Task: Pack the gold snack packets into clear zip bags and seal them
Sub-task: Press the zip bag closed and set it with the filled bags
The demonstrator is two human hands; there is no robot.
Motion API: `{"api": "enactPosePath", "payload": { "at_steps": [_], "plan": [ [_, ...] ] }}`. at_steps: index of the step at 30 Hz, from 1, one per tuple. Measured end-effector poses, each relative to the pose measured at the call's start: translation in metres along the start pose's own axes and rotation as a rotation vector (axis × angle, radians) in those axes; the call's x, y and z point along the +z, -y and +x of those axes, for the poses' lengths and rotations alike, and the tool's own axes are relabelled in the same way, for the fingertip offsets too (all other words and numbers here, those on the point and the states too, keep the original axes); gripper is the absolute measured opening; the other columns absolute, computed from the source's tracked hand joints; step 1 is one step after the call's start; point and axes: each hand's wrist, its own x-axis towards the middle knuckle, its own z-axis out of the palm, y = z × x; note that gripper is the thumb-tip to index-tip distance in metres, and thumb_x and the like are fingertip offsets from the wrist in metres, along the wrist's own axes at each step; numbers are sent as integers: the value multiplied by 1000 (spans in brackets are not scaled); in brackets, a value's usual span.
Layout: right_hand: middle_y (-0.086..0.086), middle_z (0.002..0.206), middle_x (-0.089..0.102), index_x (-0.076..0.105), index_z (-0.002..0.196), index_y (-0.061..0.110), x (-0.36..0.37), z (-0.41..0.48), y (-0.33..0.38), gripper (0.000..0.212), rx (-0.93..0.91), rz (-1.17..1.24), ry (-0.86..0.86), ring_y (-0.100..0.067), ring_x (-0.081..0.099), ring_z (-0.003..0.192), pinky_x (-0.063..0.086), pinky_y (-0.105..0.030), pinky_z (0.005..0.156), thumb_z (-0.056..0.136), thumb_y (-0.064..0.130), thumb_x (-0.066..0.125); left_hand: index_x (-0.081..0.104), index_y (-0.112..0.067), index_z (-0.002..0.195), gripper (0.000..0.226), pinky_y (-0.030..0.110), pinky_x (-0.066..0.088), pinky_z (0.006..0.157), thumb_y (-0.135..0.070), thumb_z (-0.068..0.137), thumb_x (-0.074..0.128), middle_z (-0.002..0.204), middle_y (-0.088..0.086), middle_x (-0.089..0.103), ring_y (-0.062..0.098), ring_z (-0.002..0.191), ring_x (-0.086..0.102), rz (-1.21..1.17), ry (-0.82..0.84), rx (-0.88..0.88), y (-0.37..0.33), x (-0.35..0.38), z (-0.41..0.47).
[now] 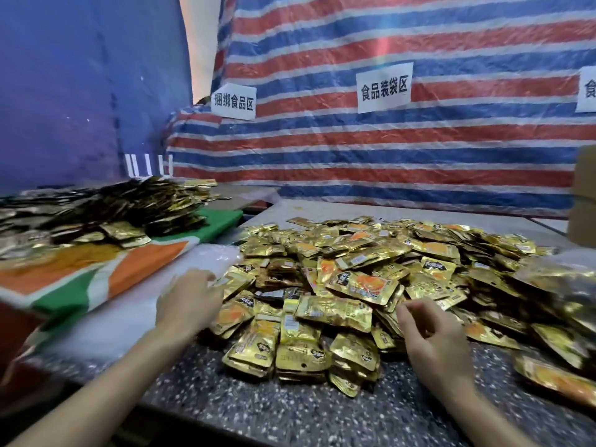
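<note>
Speckled dark stone table point(258, 411), heap of gold snack packets point(371, 272), clear zip bags point(129, 314) at left

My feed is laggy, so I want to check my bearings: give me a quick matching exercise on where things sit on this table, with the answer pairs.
Things:
1. left hand
2. right hand
3. cardboard box
4. darker packet heap

Places:
A. far right edge of the table
B. on the clear plastic bags, left of the gold packet pile
C. near edge of the gold pile, fingers curled
D. back left, on the green and orange sheet

Pairs: 1-B, 2-C, 3-A, 4-D
</note>
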Motion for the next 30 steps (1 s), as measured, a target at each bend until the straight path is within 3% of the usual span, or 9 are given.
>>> {"api": "enactPosePath", "payload": {
  "at_steps": [3, 8, 12, 15, 18, 21, 24, 27, 30],
  "plan": [
    [3, 61, 56, 58, 80, 26, 3, -6, -5, 15, -105, -27, 18, -11, 57, 57, 42, -17, 41, 92, 20, 64, 68, -16, 104, 31, 37, 42, 85, -39, 98, 48, 119, 7, 65, 30, 113, 56, 238, 60, -99, 21, 12, 4],
    [1, 60, 54, 58, 79, 26, 4, -10, -8, 21, -186, -70, 87, -10, 51, 53, 39, -22, 42, 90, 11, 69, 55, -19, 78, 9, 30, 34, 63, -15, 86, 57, 94, 3, 68, 27, 90, 63, 330, 64, -135, 22, 8, 4],
    [6, 73, 61, 59, 79, 25, 3, -8, -7, 20, -144, -5, 60, -7, 51, 54, 38, -15, 45, 90, 11, 67, 63, -11, 75, 6, 31, 36, 58, -6, 76, 60, 77, 5, 66, 29, 76, 60, 119, -61, -107, 13, -7, -1],
    [1, 67, 60, 62, 72, 22, -1, -7, -4, 20, -37, 125, 52, -6, 50, 51, 39, -16, 44, 90, 16, 67, 51, -13, 80, 12, 41, 47, 62, -6, 87, 57, 78, 7, 62, 30, 71, 57, -137, -207, 47, -7, -20, -17],
    [-4, 52, 53, 65, 59, 16, -13, -1, 1, 39, 264, 522, 137, -10, 40, 39, 31, -18, 36, 87, 43, 67, 40, -23, 82, 27, 49, 51, 50, -5, 95, 57, 73, 6, 65, 25, 59, 61, -419, -224, 329, -40, -23, -51],
    [-12, 58, 57, 65, 60, 9, -23, 4, 3, 59, 541, 715, 317, -16, 43, 40, 34, -18, 38, 70, 67, 62, 42, -26, 89, 30, 44, 44, 41, -1, 95, 57, 64, -4, 57, 14, 48, 54, -602, -190, 563, -69, -9, -88],
    [-13, 62, 61, 68, 65, 8, -27, 6, 2, 75, 592, 798, 415, -17, 49, 41, 39, -18, 40, 57, 82, 71, 42, -26, 99, 25, 26, 33, 37, -3, 97, 50, 64, -5, 49, 7, 44, 40, -715, -33, 761, -89, 13, -116],
    [-12, 64, 62, 70, 72, 7, -27, 5, 3, 83, 606, 821, 431, -17, 52, 43, 41, -20, 40, 43, 84, 78, 37, -32, 121, 42, 18, 35, 43, -4, 93, 50, 72, -5, 60, 0, 49, 43, -620, 101, 868, -100, 30, -130],
    [-9, 73, 65, 62, 102, 0, -31, 6, 2, 102, 608, 887, 427, -18, 58, 54, 47, -25, 45, 41, 80, 82, 28, -51, 144, 70, 28, 55, 84, -11, 89, 40, 119, -3, 68, 10, 94, 64, -591, 233, 924, -111, 36, -138]
  ]
}}
